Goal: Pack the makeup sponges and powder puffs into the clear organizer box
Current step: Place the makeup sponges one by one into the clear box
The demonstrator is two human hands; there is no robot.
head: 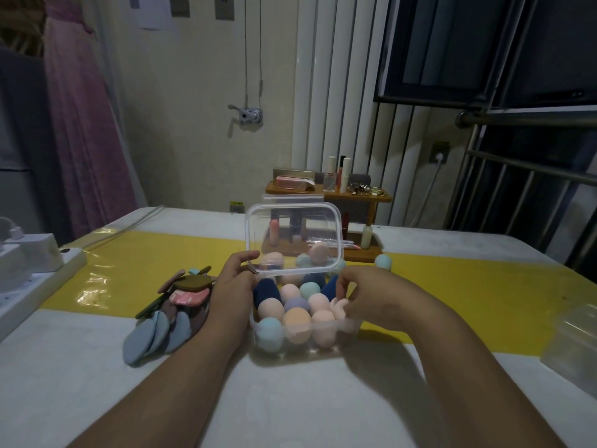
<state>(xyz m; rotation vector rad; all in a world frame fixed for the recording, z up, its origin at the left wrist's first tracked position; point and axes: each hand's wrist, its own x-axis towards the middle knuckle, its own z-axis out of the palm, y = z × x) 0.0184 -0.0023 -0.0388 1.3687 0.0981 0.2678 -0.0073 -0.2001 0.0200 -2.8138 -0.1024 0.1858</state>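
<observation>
A clear organizer box (350, 326) sits on the table in front of me, filled with several egg-shaped makeup sponges (296, 317) in peach, teal, navy and lilac. Its clear lid (292, 237) stands raised at the back of the box. My left hand (231, 289) grips the lid's lower left corner beside the box. My right hand (365, 294) pinches a pale pink sponge (340, 310) at the box's right side. A pile of flat powder puffs (174, 313) in blue, brown, olive and pink lies left of the box. One teal sponge (383, 262) lies behind the box.
A wooden cosmetics rack (371, 197) with bottles stands behind the box. White power strips (29, 270) lie at the left table edge. A clear plastic container (571, 344) sits at the right edge. A yellow strip (468, 286) crosses the white table.
</observation>
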